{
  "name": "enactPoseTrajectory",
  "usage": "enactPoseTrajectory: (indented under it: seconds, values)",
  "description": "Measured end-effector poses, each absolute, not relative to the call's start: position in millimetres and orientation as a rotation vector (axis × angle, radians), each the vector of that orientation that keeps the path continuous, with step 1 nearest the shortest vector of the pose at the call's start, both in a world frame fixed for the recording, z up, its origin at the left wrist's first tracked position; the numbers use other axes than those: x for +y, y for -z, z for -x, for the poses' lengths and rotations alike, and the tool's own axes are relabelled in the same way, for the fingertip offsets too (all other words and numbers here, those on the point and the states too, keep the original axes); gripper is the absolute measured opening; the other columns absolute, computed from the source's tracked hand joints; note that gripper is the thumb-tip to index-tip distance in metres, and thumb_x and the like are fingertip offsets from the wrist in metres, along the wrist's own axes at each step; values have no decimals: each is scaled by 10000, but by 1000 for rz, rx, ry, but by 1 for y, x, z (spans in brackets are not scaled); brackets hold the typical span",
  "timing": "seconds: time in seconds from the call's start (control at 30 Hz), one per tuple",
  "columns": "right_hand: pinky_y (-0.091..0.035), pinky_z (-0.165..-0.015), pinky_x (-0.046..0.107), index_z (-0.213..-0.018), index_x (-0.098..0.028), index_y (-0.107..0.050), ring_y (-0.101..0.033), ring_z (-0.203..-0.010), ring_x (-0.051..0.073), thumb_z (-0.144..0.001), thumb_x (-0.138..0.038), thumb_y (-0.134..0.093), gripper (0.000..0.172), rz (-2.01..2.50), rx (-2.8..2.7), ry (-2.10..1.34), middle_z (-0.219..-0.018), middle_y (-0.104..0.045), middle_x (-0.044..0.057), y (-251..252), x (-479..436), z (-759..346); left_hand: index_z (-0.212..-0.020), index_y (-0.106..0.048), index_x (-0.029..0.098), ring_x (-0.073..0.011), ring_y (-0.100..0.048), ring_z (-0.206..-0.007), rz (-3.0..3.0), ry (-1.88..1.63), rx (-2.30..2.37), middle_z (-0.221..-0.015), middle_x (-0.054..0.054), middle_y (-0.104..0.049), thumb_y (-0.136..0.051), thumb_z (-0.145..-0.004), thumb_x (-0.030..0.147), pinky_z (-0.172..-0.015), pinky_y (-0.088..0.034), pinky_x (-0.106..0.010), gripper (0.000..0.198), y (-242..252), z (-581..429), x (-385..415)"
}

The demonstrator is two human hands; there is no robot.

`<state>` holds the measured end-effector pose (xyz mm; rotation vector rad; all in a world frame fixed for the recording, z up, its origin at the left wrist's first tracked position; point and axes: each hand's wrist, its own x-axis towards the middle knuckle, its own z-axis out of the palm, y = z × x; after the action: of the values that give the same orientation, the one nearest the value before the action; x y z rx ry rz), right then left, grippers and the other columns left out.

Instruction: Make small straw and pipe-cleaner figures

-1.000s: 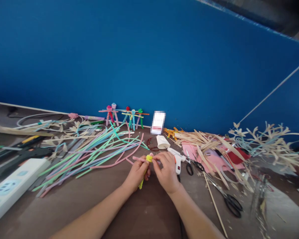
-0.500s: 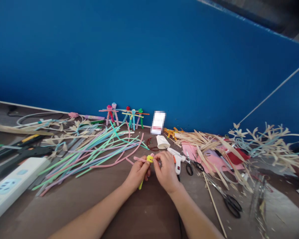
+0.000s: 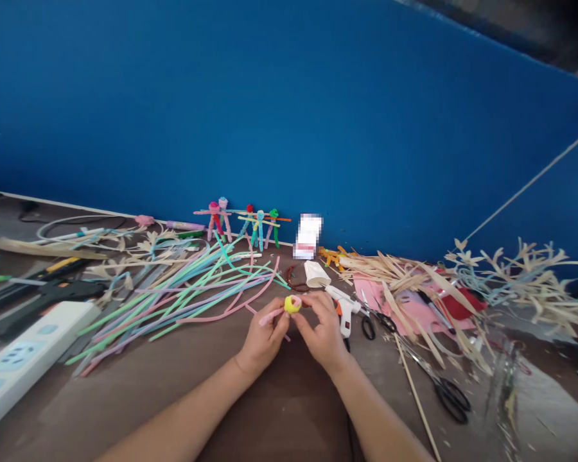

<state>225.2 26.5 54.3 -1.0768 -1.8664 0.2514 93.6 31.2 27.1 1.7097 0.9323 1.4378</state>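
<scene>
Over the middle of the dark table, my left hand (image 3: 266, 330) and my right hand (image 3: 320, 324) meet around a small figure of bent pipe cleaners (image 3: 291, 304). Yellow pipe cleaner is coiled at its top around a pink core, and a pink length sticks out to the left between my left fingers. The left hand grips the figure, while the right fingertips pinch the yellow coil from the other side. Fingers hide the lower part. Left of my hands lies a spread of loose pastel pipe cleaners (image 3: 173, 301).
Several pipe-cleaner figures (image 3: 260, 228) stand against the blue wall panel (image 3: 250, 96). A white glue gun (image 3: 347, 311), small scissors (image 3: 368, 326) and larger black-handled scissors (image 3: 450, 398) lie right. Dried husk strips (image 3: 390, 273) sit behind them. A white power strip (image 3: 33, 359) is left.
The yellow strand that hung below my left hand no longer shows; the yellow now forms a rounder coil. Both hands have turned the figure slightly, and the view has shifted a little.
</scene>
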Motion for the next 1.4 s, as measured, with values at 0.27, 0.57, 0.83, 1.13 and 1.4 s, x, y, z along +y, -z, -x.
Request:
enactPoseTrajectory:
  seconds: [0.27,0.57,0.83,1.13,1.4]
  values:
    - [-399,-735,340,-917,-185,-556,-476,-836,183,-778,-201,-487,156,986,-1867,-250,-849,-519,54,-52,26,-227,-947,-553,165,-154,-528,-801,-1860,-1438,885,-845,-57,-578,-413,-796,194,-722,-403,-261,209,-26,-90,31]
    - [-380,-692,321,-903,-189,-580,-452,-778,174,-765,-230,-524,155,1042,-1890,-198,-782,-491,38,-56,25,-229,-710,-486,146,-99,-408,-585,-1587,-1317,819,-648,5,-435,-389,-811,293,-551,-370,-223,203,-27,-94,33]
    - [-377,-706,332,-866,-204,-619,-440,-782,176,-758,-236,-522,149,1150,-1873,-215,-770,-456,36,-58,27,-229,-702,-410,164,-62,-321,-423,-1250,-1141,719,-519,61,-366,-391,-790,375,-409,-287,-194,230,-19,-96,38]
    - [-430,-583,249,-809,-207,-620,-477,-796,165,-725,-246,-552,115,1145,-1718,-562,-802,-473,38,-49,33,-230,-761,-446,154,-63,-262,-383,-1062,-1070,621,-444,75,-321,-423,-742,349,-357,-249,-183,197,-25,-97,38]
    - [-430,-552,220,-831,-193,-615,-496,-773,150,-727,-243,-549,133,1129,-1688,-707,-821,-507,41,-48,35,-229,-729,-452,155,-61,-253,-380,-1055,-1072,645,-432,75,-323,-437,-729,376,-363,-236,-182,221,-23,-97,39]
